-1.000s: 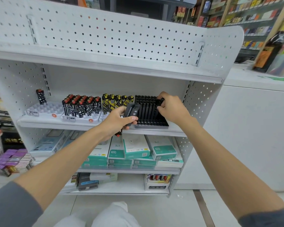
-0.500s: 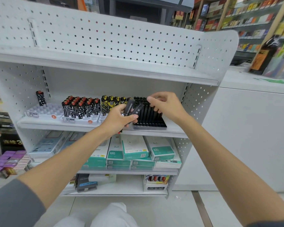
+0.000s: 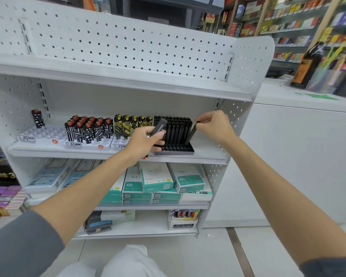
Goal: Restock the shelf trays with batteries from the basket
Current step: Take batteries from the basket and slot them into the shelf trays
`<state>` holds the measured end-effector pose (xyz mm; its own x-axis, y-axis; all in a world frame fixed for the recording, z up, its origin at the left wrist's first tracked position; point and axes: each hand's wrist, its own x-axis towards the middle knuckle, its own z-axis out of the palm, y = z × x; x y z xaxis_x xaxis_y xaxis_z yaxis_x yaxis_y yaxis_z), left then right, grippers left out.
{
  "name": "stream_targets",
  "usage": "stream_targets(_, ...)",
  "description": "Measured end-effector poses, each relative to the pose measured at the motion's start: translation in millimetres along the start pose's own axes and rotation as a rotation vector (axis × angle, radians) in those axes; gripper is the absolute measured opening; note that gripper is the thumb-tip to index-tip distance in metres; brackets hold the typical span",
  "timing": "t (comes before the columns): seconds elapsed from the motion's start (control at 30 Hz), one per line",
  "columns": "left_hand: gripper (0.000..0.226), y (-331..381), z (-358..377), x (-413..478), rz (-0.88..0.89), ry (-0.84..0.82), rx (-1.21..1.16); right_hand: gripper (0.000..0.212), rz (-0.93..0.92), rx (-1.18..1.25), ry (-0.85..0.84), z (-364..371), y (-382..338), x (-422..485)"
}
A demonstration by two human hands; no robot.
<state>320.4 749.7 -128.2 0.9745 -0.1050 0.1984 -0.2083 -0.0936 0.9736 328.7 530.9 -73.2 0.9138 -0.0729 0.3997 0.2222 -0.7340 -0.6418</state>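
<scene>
Left hand (image 3: 143, 143): fingers curled round a spare black battery (image 3: 158, 127), just before the black tray (image 3: 176, 151). Right hand (image 3: 214, 126): fingers pinch the tilted battery (image 3: 191, 133) by its top, foot at the tray's right end. We judge the risk: the slant misses the slot and topples neighbours.

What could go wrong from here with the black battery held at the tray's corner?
The right hand pinches the black battery only at its top, and it leans, so it could miss its slot in the black tray or knock the standing batteries beside it.
The left hand grips spare batteries that stick out upward; one might slip out.
</scene>
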Motion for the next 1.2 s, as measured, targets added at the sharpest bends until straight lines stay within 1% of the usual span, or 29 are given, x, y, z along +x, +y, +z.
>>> stream_targets(0.1,0.026,-4,-2,3,-0.014,0.007,0.039,0.020,-0.030,-0.013,-0.004,9,8,3)
stream_targets(0.3,0.023,-7,-3,3,-0.021,-0.046,0.106,0.022,-0.089,-0.049,-0.028,27,13,9)
stream_targets(0.43,0.034,-7,-5,1,-0.023,-0.082,0.043,0.022,-0.178,-0.125,-0.023,36,13,13)
stream_targets(0.53,0.029,-4,-6,-2,-0.035,-0.050,0.012,0.022,-0.211,-0.159,-0.061,41,10,14)
stream_targets(0.6,0.027,-2,-8,-3,-0.025,0.000,0.033,0.027,-0.215,-0.179,-0.084,37,6,15)
stream_targets(0.67,0.023,2,-11,-3,0.006,0.050,0.082,0.037,-0.245,-0.145,-0.029,29,-1,13)
stream_targets(0.73,0.018,5,-14,-2,0.030,0.075,0.128,0.043,-0.303,-0.067,-0.009,22,-13,6)
stream_targets(0.77,0.017,7,-14,-2,0.034,0.077,0.136,0.045,-0.351,-0.061,-0.046,22,-19,1)
stream_targets(0.83,0.017,11,-12,-2,0.041,0.070,0.140,0.048,-0.465,-0.139,-0.130,27,-28,-8)
stream_targets(0.87,0.017,13,-11,-3,0.049,0.066,0.151,0.046,-0.515,-0.178,-0.146,30,-30,-10)
stream_targets(0.93,0.015,18,-7,-6,0.078,0.057,0.179,0.038,-0.559,-0.222,-0.151,34,-30,-11)
stream_targets(1.0,0.016,23,-4,-8,0.110,0.036,0.166,0.030,-0.560,-0.251,-0.161,32,-28,-11)
stream_targets(1.07,0.021,26,-4,-10,0.100,0.005,0.136,0.025,-0.526,-0.247,-0.162,27,-23,-12)
stream_targets(1.13,0.026,26,-8,-9,0.037,-0.009,0.123,0.023,-0.452,-0.209,-0.148,22,-17,-12)
stream_targets(1.2,0.029,23,-12,-5,-0.042,0.020,0.113,0.024,-0.390,-0.201,-0.127,19,-9,-11)
